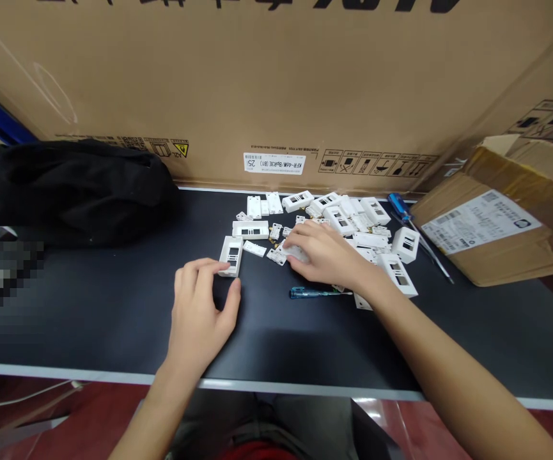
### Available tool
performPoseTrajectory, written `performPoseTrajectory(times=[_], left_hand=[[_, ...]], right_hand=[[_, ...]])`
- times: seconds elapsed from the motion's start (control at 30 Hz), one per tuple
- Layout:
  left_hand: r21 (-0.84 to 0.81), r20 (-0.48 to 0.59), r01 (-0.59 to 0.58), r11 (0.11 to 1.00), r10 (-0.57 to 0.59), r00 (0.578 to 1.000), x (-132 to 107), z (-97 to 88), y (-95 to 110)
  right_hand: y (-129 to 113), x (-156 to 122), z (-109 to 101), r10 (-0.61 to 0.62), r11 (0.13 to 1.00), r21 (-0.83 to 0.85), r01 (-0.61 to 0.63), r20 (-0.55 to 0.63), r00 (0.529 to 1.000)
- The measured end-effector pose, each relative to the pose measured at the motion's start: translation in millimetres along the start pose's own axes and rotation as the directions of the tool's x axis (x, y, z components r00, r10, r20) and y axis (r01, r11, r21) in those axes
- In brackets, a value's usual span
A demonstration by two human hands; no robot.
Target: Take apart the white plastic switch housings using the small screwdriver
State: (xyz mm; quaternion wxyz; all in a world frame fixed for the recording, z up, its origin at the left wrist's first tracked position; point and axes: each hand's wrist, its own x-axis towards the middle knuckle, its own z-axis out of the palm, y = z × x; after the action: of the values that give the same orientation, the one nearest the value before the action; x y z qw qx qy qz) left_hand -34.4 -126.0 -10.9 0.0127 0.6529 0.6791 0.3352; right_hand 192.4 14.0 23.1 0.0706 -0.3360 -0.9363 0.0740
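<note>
My left hand (198, 305) has its fingertips and thumb around the lower corner of a white plastic housing (231, 255), which stands on the black bench top (113, 319). My right hand (321, 252) is closed over a small white plastic part (296, 254) at the edge of a scattered pile of white plastic housings and parts (338, 217). Some small parts in the pile show brass-coloured metal. Just below my right hand lies a small blue-handled screwdriver (307, 292). My right hand hides part of the pile.
A longer blue-handled screwdriver (417, 236) lies right of the pile, beside a labelled cardboard box (497, 217). A black fabric bag (70, 195) sits at the back left. A large printed carton (276, 96) stands along the bench's back edge. A pixelated patch covers the far left.
</note>
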Motion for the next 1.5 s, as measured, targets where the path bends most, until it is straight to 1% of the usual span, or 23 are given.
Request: performPoseTrajectory(times=[0.07,0.17,0.23,0.33,0.37,0.43,0.53,0.57,0.67,0.73,0.77,0.83,0.93,1.0,1.03,1.1,1.17,1.23,1.27,1.3,1.37,1.43,1.5], left_hand=[[-0.044,0.016,-0.056,0.997,0.057,0.998,-0.2,-0.5,1.1],[-0.11,0.084,-0.109,0.988,0.118,0.989,-0.7,0.0,2.1],[-0.13,0.105,-0.107,0.986,0.121,0.987,-1.1,0.9,1.7],[-0.14,0.114,-0.091,0.986,0.107,0.988,-1.5,2.1,0.5],[-0.142,0.119,-0.091,0.986,0.108,0.987,-1.6,2.4,0.3],[-0.153,0.129,-0.101,0.983,0.121,0.984,-1.4,2.6,0.5],[-0.172,0.161,-0.131,0.976,0.159,0.974,-1.0,2.2,1.9],[-0.174,0.181,-0.14,0.975,0.171,0.968,-1.1,1.9,2.4],[-0.17,0.252,-0.17,0.971,0.21,0.945,-1.6,0.3,3.4],[-0.167,0.286,-0.183,0.969,0.225,0.932,-1.9,-0.5,3.7],[-0.167,0.294,-0.186,0.968,0.229,0.928,-1.9,-0.7,3.8],[-0.165,0.299,-0.189,0.968,0.231,0.926,-1.8,-0.6,4.2],[-0.152,0.291,-0.171,0.973,0.209,0.933,-1.9,-0.3,4.7],[-0.149,0.282,-0.149,0.977,0.187,0.941,-2.2,-0.5,5.0],[-0.148,0.279,-0.138,0.979,0.175,0.944,-2.4,-0.7,5.0],[-0.137,0.264,-0.106,0.985,0.139,0.954,-2.7,-1.1,4.9],[-0.118,0.235,-0.052,0.992,0.078,0.969,-2.6,-1.1,4.6],[-0.108,0.21,0.003,0.994,0.02,0.978,-2.5,-0.9,4.1],[-0.113,0.211,0.017,0.993,0.007,0.977,-2.6,-1.0,3.9],[-0.126,0.218,0.023,0.992,0.005,0.976,-2.7,-1.2,3.9],[-0.17,0.248,0.02,0.985,0.023,0.968,-3.2,-2.2,4.4],[-0.218,0.282,0.003,0.976,0.06,0.957,-3.8,-3.9,5.8],[-0.246,0.326,-0.035,0.969,0.116,0.938,-4.2,-5.9,7.9]], right_hand=[[-4.5,1.2,2.6,-0.012,1.0,0.015,0.013,-0.026,1.0],[-9.9,2.9,7.6,-0.01,1.0,-0.001,0.01,-0.042,0.999],[-11.8,2.5,8.6,-0.018,1.0,0.017,0.019,-0.027,0.999],[-10.8,1.9,4.8,-0.068,0.989,0.131,0.065,0.014,0.998],[-9.1,3.0,2.8,-0.075,0.983,0.17,0.072,0.014,0.997],[-3.5,8.6,-1.0,-0.035,0.979,0.2,0.041,-0.033,0.999],[7.7,25.1,-3.1,0.05,0.992,0.123,-0.034,-0.13,0.99],[11.1,31.6,-2.6,0.037,0.996,0.089,-0.027,-0.119,0.992],[17.8,50.2,1.3,-0.023,0.999,0.033,0.023,-0.009,1.0],[19.8,59.3,3.6,-0.016,1.0,0.024,0.015,0.039,0.999],[20.4,62.3,3.5,-0.008,1.0,0.02,0.007,0.043,0.999],[20.4,63.6,-0.5,0.011,1.0,0.021,-0.011,0.002,1.0],[12.3,49.7,-15.2,0.036,0.996,0.084,-0.027,-0.107,0.994],[-3.0,29.7,-23.8,0.006,0.987,0.163,0.013,-0.113,0.994],[-13.8,17.6,-25.3,-0.029,0.981,0.191,0.045,-0.086,0.996],[-38.8,-6.7,-20.6,-0.097,0.976,0.194,0.103,-0.044,0.994],[-62.9,-26.1,-7.6,-0.14,0.981,0.135,0.139,-0.003,0.99],[-78.9,-36.0,6.3,-0.146,0.988,0.059,0.146,-0.007,0.989],[-82.4,-36.8,10.9,-0.154,0.987,0.05,0.154,-0.008,0.988],[-82.6,-34.8,13.2,-0.148,0.987,0.059,0.149,-0.013,0.989],[-73.9,-24.0,10.7,-0.099,0.987,0.125,0.104,-0.044,0.994],[-56.7,-7.1,3.1,-0.014,0.978,0.205,0.036,-0.108,0.994],[-37.2,11.4,-3.0,0.059,0.982,0.188,-0.026,-0.173,0.983]])
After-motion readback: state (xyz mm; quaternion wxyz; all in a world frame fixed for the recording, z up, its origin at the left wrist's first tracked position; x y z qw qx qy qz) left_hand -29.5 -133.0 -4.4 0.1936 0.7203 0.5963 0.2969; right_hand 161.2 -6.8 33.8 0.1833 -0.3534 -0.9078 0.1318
